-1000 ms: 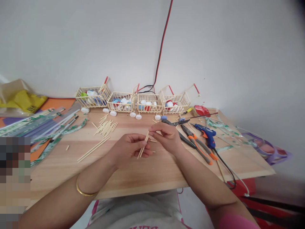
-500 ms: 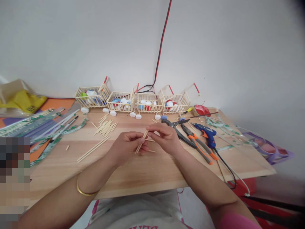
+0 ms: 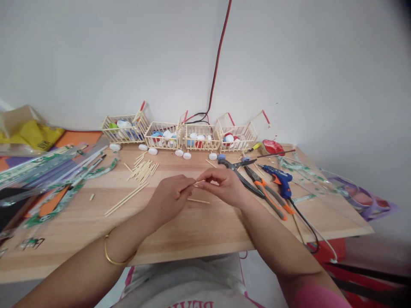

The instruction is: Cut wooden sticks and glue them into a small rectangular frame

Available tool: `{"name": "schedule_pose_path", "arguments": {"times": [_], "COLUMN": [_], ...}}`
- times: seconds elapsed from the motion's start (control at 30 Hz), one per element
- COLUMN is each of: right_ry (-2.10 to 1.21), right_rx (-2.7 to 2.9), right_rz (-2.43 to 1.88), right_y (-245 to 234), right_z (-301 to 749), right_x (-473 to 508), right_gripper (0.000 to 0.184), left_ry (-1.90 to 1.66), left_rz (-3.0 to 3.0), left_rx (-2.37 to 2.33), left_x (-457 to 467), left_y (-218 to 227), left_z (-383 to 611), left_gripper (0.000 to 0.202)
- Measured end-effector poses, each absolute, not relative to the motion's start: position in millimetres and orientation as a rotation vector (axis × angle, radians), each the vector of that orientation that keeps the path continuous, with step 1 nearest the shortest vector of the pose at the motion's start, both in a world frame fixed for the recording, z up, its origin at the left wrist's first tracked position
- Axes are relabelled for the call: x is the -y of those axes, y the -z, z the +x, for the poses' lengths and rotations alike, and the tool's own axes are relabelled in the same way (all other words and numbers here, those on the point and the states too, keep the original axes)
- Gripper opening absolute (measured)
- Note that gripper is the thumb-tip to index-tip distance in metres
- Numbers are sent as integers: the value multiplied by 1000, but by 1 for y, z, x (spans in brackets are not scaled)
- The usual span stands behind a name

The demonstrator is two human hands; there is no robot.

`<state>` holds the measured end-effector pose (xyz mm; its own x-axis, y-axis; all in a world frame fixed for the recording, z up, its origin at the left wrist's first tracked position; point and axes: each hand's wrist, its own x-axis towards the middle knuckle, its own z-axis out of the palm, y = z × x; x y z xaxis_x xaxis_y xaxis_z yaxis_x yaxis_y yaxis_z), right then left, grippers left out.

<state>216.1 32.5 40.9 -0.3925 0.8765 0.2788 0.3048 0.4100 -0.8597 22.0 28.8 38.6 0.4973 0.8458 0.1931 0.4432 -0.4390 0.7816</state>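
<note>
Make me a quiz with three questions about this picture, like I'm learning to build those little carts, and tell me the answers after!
1. Count: how many little stick carts stand in a row near the wall?
2. Pick one: what do the fingertips of the right hand pinch? A) a red bottle cap B) a thin wooden stick C) a marker pen
3. Fill in the blank: the orange-handled ____ lie between the black shears and the blue glue gun.

Key:
1. Four
2. B
3. pliers
</note>
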Motion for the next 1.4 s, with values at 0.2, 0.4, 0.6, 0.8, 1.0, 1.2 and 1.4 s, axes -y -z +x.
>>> {"name": "schedule_pose_path", "arguments": {"times": [0.2,0.4,0.6,0.8,1.0,1.2,1.4], "right_ry": [-859,-1179,-1441,-1355,-1443,-1444,-1432], "right_rx": [1902,1165,866,1018,1316,1531,1564], "right_rz": [-1108,-1010,-854,-970,-853,-786,-785], "right_y": [-42,-32,-25,-16,-22,-27,-23], "right_z": [217,214,191,181,191,203,203], "right_x": [-31,-37,-31,-23,-24,-28,-30], "right_gripper": [13,16,15,15,32,25,17], "left_ry": [-761,-1422,-1195,-1267,-1209,-1093,-1014], "left_rz": [2381,1626,935,738,714,695,742], "left_rx": [-1141,-1219,-834,-740,-803,-838,-856], "left_x": [-31,-40,-32,-30,-41,-46,-42], "left_y": [-37,-41,-36,-32,-34,-37,-37], "left_z": [20,20,33,36,27,21,21], "left_gripper": [26,58,17,9,12,16,17]}}
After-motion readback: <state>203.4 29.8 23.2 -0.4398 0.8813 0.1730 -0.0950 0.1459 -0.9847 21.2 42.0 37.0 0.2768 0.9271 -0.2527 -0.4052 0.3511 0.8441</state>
